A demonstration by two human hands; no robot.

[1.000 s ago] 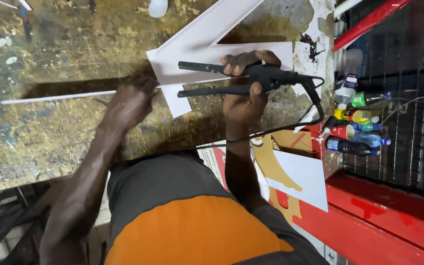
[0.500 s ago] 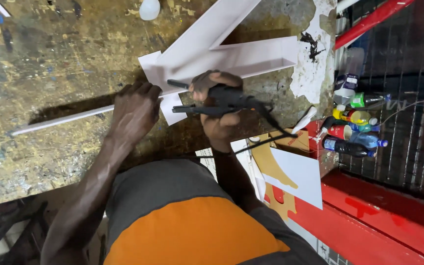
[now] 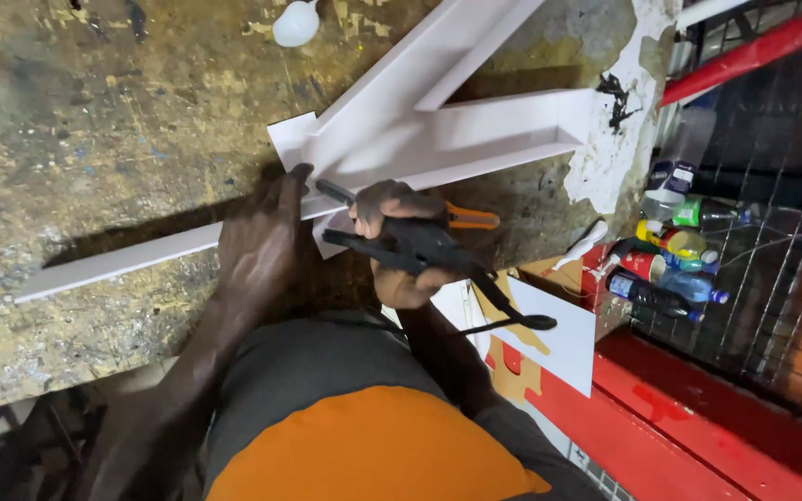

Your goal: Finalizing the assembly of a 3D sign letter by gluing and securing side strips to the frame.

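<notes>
My left hand [image 3: 260, 243] lies flat on a long white strip [image 3: 113, 264], pressing it onto the paint-stained workbench [image 3: 95, 121] where the strip meets the white panel pieces [image 3: 438, 139]. My right hand [image 3: 399, 252] grips a black two-armed tool [image 3: 420, 246] whose dark cord [image 3: 512, 315] trails toward my body. The tool's tips point left at the strip's end, close to my left fingers. An orange handle [image 3: 472, 220] sticks out just behind my right hand; I cannot tell whether it belongs to the tool.
A small white bottle [image 3: 296, 20] sits at the bench's far edge. Several drink bottles [image 3: 670, 250] stand by a wire mesh at the right. A red beam [image 3: 744, 51] and a red ledge [image 3: 698, 417] border the bench. A white card [image 3: 559, 339] lies on brown cardboard.
My right hand has drawn the black tool left and nearer my body, to the strip's end. My left hand has slid right along the strip up to the panels.
</notes>
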